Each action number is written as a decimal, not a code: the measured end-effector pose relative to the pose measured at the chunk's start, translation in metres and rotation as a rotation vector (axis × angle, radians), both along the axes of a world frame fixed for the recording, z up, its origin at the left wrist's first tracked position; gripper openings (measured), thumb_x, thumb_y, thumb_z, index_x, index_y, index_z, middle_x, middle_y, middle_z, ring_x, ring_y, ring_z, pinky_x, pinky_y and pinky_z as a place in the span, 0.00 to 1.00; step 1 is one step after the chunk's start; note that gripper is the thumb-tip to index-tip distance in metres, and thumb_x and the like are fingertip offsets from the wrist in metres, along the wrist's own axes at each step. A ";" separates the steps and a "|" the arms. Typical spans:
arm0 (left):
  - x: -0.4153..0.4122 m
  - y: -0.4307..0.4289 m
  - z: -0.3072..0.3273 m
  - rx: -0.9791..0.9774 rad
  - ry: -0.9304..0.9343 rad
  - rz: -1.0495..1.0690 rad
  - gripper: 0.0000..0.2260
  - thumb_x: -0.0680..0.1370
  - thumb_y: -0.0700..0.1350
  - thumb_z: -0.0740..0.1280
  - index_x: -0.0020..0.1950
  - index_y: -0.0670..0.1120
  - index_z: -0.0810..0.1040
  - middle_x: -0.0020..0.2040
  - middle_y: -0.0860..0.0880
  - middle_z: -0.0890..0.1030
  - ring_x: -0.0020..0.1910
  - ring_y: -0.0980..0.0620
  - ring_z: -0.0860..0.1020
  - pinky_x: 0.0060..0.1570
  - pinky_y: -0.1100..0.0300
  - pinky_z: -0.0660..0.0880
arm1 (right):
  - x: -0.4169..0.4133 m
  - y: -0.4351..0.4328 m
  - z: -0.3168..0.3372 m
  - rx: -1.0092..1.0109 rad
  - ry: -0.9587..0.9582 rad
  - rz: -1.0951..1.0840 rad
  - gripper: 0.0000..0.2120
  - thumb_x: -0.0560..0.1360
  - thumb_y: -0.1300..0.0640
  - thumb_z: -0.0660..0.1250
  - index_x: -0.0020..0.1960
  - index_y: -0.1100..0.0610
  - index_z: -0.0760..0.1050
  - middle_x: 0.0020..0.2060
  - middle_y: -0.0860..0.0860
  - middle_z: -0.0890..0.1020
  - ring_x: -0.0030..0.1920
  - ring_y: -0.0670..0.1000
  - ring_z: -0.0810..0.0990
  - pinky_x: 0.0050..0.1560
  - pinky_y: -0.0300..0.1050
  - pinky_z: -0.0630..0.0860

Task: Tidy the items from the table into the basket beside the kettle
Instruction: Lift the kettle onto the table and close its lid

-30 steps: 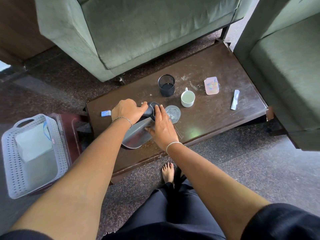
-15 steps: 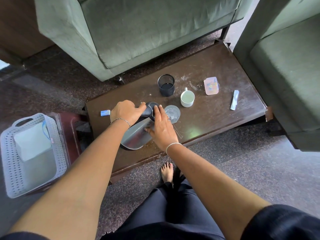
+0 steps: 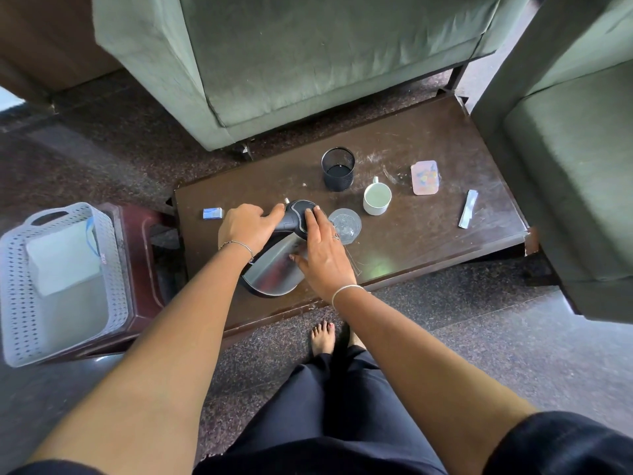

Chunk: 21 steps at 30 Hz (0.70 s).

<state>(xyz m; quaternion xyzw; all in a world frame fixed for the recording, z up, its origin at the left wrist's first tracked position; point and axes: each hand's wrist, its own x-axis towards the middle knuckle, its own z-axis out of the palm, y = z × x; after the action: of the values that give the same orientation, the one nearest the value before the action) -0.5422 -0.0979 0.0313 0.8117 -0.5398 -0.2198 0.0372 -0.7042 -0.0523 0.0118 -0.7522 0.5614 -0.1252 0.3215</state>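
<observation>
While the head view looks straight down, kettle (image 3: 274,269): steel body, black top, near the lower edge of the table (image 3: 428,241), centre of frame.
Left hand (image 3: 248,226): fingers curled round the kettle's black handle, a full wrap.
Right hand (image 3: 325,258): fingers straight, laid flat on the lid, palm against the steel side; pressing, not gripping.
Basket (image 3: 20,303): lower left of frame, on a dark red stool (image 3: 144,269) off the table's left end; a white folded thing (image 3: 61,258) lies inside.
Items to tidy: small blue box (image 3: 212,213) left of the left hand; glass (image 3: 346,224) just beside the right hand's fingers; white mug (image 3: 376,199), black mesh cup (image 3: 338,169), pink card (image 3: 424,177) and pale strip (image 3: 468,209) toward the upper right.
Step, my call: kettle being steadied or shifted; no item is in hand for the basket.
Risk one: glass so close, a sideways sweep of the right hand could tip it.
Risk two: kettle near the edge, a pull toward the person could drag it over and spill whatever is inside.
Risk three: a flat palm gives no hold if the left grip slips.
</observation>
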 end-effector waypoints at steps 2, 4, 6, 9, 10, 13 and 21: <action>0.001 0.003 0.000 -0.011 0.018 0.018 0.29 0.73 0.66 0.56 0.26 0.42 0.70 0.27 0.45 0.75 0.33 0.43 0.75 0.30 0.58 0.65 | -0.001 0.001 0.001 -0.010 0.004 0.014 0.37 0.78 0.53 0.64 0.78 0.62 0.47 0.77 0.59 0.51 0.76 0.58 0.53 0.76 0.50 0.53; 0.002 0.007 0.000 -0.021 0.028 0.038 0.29 0.73 0.66 0.56 0.27 0.42 0.71 0.27 0.45 0.76 0.33 0.44 0.76 0.29 0.58 0.65 | -0.002 0.001 0.002 -0.018 0.005 0.033 0.37 0.78 0.53 0.64 0.78 0.62 0.47 0.77 0.59 0.51 0.77 0.58 0.52 0.76 0.51 0.53; 0.003 0.010 0.001 -0.032 0.033 0.057 0.30 0.72 0.67 0.56 0.28 0.41 0.72 0.28 0.45 0.77 0.34 0.45 0.76 0.29 0.58 0.66 | -0.003 0.001 0.003 -0.033 0.001 0.049 0.37 0.78 0.53 0.64 0.78 0.62 0.47 0.77 0.60 0.52 0.77 0.58 0.52 0.76 0.51 0.52; 0.003 0.014 0.003 -0.054 0.058 0.090 0.31 0.71 0.67 0.56 0.29 0.40 0.73 0.28 0.44 0.77 0.34 0.45 0.76 0.30 0.58 0.67 | -0.004 0.002 0.006 -0.051 -0.011 0.065 0.36 0.78 0.53 0.64 0.77 0.62 0.48 0.77 0.60 0.53 0.77 0.58 0.53 0.76 0.51 0.52; 0.003 0.016 0.004 -0.061 0.073 0.107 0.31 0.71 0.68 0.56 0.30 0.40 0.73 0.28 0.44 0.77 0.34 0.45 0.76 0.31 0.57 0.68 | -0.004 0.002 0.007 -0.059 -0.016 0.071 0.36 0.78 0.54 0.64 0.77 0.63 0.49 0.76 0.60 0.53 0.76 0.59 0.53 0.76 0.51 0.52; 0.004 0.021 0.008 -0.084 0.123 0.162 0.31 0.70 0.68 0.56 0.30 0.39 0.74 0.27 0.44 0.77 0.34 0.44 0.77 0.33 0.56 0.72 | -0.005 0.002 0.011 -0.096 -0.012 0.096 0.36 0.77 0.54 0.64 0.77 0.63 0.49 0.76 0.61 0.54 0.76 0.59 0.53 0.76 0.52 0.52; 0.013 0.036 0.026 -0.167 0.234 0.274 0.31 0.70 0.67 0.59 0.33 0.38 0.74 0.30 0.39 0.79 0.34 0.40 0.79 0.37 0.50 0.77 | 0.002 0.006 0.029 -0.223 -0.004 0.166 0.35 0.77 0.55 0.64 0.77 0.65 0.51 0.76 0.61 0.54 0.77 0.58 0.52 0.77 0.51 0.51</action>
<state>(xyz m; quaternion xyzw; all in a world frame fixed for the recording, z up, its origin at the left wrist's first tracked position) -0.5297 -0.0620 0.0576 0.8405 -0.4328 -0.2599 0.1965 -0.7027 -0.0465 0.0407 -0.8268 0.4791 -0.1615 0.2464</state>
